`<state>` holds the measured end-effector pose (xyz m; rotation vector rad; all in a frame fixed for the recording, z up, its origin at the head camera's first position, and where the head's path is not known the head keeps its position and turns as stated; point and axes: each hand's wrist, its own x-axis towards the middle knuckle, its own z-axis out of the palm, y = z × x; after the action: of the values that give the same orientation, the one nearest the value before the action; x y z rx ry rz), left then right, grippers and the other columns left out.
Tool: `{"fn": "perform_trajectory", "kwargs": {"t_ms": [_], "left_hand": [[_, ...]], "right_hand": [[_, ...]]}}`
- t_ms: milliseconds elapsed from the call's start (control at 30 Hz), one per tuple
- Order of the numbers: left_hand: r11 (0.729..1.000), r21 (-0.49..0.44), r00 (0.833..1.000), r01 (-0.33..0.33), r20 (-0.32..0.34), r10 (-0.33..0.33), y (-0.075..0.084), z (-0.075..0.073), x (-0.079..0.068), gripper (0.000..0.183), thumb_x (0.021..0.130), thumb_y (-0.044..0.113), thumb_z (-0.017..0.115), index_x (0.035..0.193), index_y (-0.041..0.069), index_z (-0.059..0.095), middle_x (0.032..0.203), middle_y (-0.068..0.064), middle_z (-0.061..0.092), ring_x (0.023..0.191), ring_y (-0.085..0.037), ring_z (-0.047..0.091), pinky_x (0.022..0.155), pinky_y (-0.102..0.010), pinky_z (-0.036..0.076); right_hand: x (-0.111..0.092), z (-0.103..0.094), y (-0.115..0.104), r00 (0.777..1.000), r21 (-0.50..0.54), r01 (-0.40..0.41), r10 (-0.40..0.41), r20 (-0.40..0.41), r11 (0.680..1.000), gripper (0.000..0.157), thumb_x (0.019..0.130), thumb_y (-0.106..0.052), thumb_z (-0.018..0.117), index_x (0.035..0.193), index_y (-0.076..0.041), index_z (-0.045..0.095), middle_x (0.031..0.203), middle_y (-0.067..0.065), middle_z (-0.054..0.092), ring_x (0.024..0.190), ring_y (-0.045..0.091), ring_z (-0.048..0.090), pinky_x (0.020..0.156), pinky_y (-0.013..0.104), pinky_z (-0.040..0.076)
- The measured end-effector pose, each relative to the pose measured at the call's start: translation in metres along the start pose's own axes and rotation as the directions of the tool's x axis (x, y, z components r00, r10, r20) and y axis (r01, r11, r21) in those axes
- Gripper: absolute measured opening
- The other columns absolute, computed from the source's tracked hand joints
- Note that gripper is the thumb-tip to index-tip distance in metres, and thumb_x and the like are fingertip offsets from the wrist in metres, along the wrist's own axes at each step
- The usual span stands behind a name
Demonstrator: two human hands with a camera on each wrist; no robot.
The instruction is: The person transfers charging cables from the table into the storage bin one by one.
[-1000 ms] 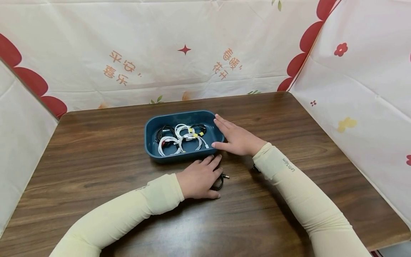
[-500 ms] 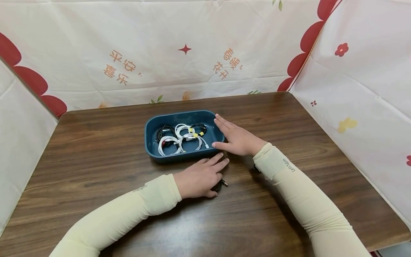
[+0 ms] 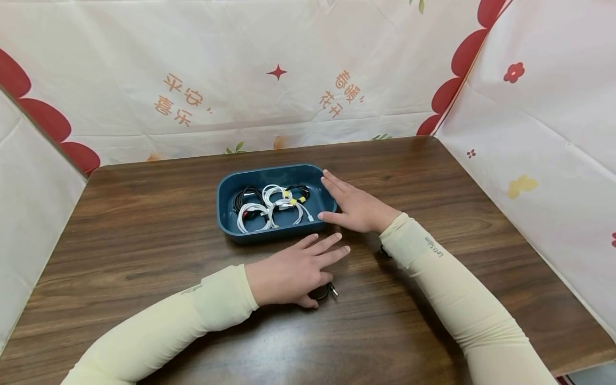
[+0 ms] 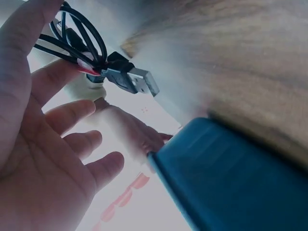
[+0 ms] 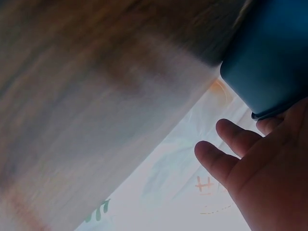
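My left hand [image 3: 291, 274] is in front of the blue box, palm down, and pinches a coiled black USB cable [image 3: 320, 293] between thumb and index finger. In the left wrist view the coil's loops [image 4: 98, 41] stand by the thumb, a reddish tie shows round them, and a metal USB plug [image 4: 143, 82] sticks out; the other fingers are spread. The blue box [image 3: 279, 233] holds several coiled cables, among them white ones [image 3: 243, 214] and black ones [image 3: 238, 200]. My right hand [image 3: 361, 209], fingers extended, rests on the box's right rim.
A brown wood-grain table [image 3: 144, 224] bears the box near its middle. White printed cloth [image 3: 269, 107] hangs behind the table and along both sides. Pale sleeves [image 3: 447, 283] cover both forearms.
My left hand has drawn back toward me and a little to the left, bringing the black USB cable along. The right hand and the box have stayed in place.
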<state>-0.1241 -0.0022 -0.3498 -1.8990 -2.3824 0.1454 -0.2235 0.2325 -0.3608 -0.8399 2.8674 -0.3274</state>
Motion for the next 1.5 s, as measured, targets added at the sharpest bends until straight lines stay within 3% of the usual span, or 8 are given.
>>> {"fn": "perform_trajectory", "kwargs": {"t_ms": [233, 700, 900, 1167, 1333, 1500], "left_hand": [[0.998, 0.058, 1.000, -0.001, -0.008, 0.001, -0.003, -0.015, -0.006, 0.041, 0.082, 0.058, 0.073, 0.106, 0.024, 0.077, 0.161, -0.007, 0.029, 0.151, -0.032, 0.009, 0.117, -0.048, 0.023], [0.999, 0.054, 1.000, 0.008, 0.009, -0.008, -0.028, -0.050, -0.008, 0.048, 0.083, 0.055, 0.075, 0.117, 0.021, 0.075, 0.162, -0.008, 0.026, 0.151, -0.031, 0.006, 0.117, -0.051, 0.022], [0.999, 0.035, 0.997, 0.026, 0.067, -0.028, -0.049, -0.062, -0.003, 0.049, 0.085, 0.054, 0.073, 0.123, 0.022, 0.072, 0.162, -0.008, 0.026, 0.151, -0.033, 0.005, 0.117, -0.053, 0.020], [0.993, -0.068, 0.992, 0.093, 0.095, -0.086, -0.081, -0.072, 0.006, 0.057, 0.085, 0.054, 0.073, 0.130, 0.019, 0.068, 0.162, -0.011, 0.024, 0.151, -0.032, -0.001, 0.117, -0.054, 0.016], [0.981, -0.119, 0.984, 0.155, 0.111, -0.142, -0.099, -0.075, 0.017, 0.054, 0.084, 0.051, 0.075, 0.128, 0.020, 0.070, 0.164, -0.010, 0.019, 0.151, -0.031, -0.005, 0.117, -0.055, 0.015], [0.966, -0.146, 0.971, 0.215, 0.136, -0.196, -0.118, -0.073, 0.028, 0.054, 0.085, 0.049, 0.076, 0.130, 0.020, 0.069, 0.164, -0.008, 0.018, 0.151, -0.031, -0.007, 0.117, -0.055, 0.015]], "right_hand": [[0.000, 0.000, 0.003, 1.000, 0.007, 0.013, -0.013, -0.008, 1.000, 0.092, 0.097, -0.066, 0.041, 0.159, -0.005, 0.013, 0.167, 0.005, 0.000, 0.150, 0.025, 0.015, 0.117, 0.044, 0.024], [-0.001, -0.002, 0.003, 0.999, 0.004, 0.032, -0.032, 0.025, 0.999, 0.085, 0.101, -0.057, 0.040, 0.160, -0.005, 0.009, 0.167, 0.007, -0.003, 0.150, 0.029, 0.013, 0.116, 0.049, 0.024], [-0.002, -0.002, 0.004, 0.998, 0.023, 0.046, -0.046, 0.040, 0.999, 0.085, 0.102, -0.059, 0.036, 0.159, -0.003, 0.008, 0.166, 0.010, -0.005, 0.151, 0.028, 0.007, 0.117, 0.050, 0.022], [-0.001, -0.002, 0.003, 0.999, 0.030, 0.029, -0.030, 0.033, 0.999, 0.089, 0.098, -0.068, 0.033, 0.160, -0.014, -0.004, 0.166, 0.003, -0.009, 0.151, 0.022, 0.002, 0.119, 0.046, 0.017], [-0.001, -0.001, 0.002, 0.999, 0.012, 0.028, -0.029, 0.035, 1.000, 0.091, 0.099, -0.066, 0.036, 0.160, -0.008, 0.002, 0.166, 0.009, -0.001, 0.151, 0.026, 0.005, 0.119, 0.046, 0.017], [-0.001, -0.002, 0.001, 0.999, 0.041, 0.002, -0.003, 0.034, 0.999, 0.092, 0.097, -0.069, 0.037, 0.160, -0.011, 0.003, 0.166, 0.003, -0.005, 0.151, 0.025, 0.007, 0.118, 0.047, 0.019]]}}
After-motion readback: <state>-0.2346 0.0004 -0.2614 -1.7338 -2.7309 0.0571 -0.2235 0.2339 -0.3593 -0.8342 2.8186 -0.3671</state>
